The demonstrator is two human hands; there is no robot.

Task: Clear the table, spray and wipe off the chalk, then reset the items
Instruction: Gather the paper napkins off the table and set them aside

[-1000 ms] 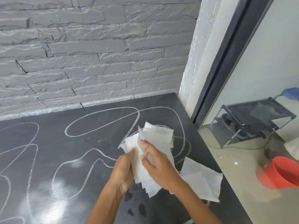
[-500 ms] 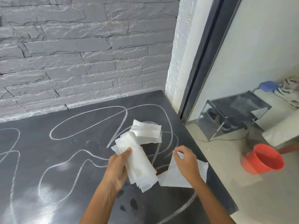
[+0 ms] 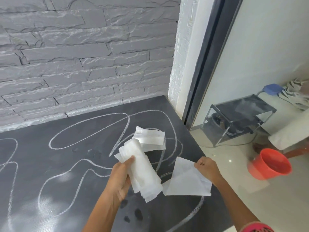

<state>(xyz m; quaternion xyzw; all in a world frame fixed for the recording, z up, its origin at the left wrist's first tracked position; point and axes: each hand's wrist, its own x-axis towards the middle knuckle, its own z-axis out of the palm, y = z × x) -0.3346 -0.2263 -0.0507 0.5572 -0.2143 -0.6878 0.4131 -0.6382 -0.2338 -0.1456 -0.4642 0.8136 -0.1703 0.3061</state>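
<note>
A dark table point(image 3: 50, 164) carries looping white chalk lines point(image 3: 87, 129) and a few wet spots point(image 3: 133, 215) near its front edge. My left hand point(image 3: 122, 176) is shut on a stack of white paper tissues point(image 3: 143, 171), held above the table's right half. My right hand point(image 3: 208, 169) pinches the upper corner of a single white tissue point(image 3: 185, 181), lifting it at the table's right edge. The sheet's lower part still rests on the tabletop.
A grey stone-textured wall point(image 3: 83, 56) runs behind the table. Right of the table, on the pale floor, stand an orange bucket point(image 3: 269, 164) and a low black metal rack point(image 3: 237, 118). A dark door frame point(image 3: 205, 64) rises at the table's far right corner.
My right hand left the stack, reached to the loose tissue at the table's right edge and took its corner. The left hand kept holding the stack. The view shifted right.
</note>
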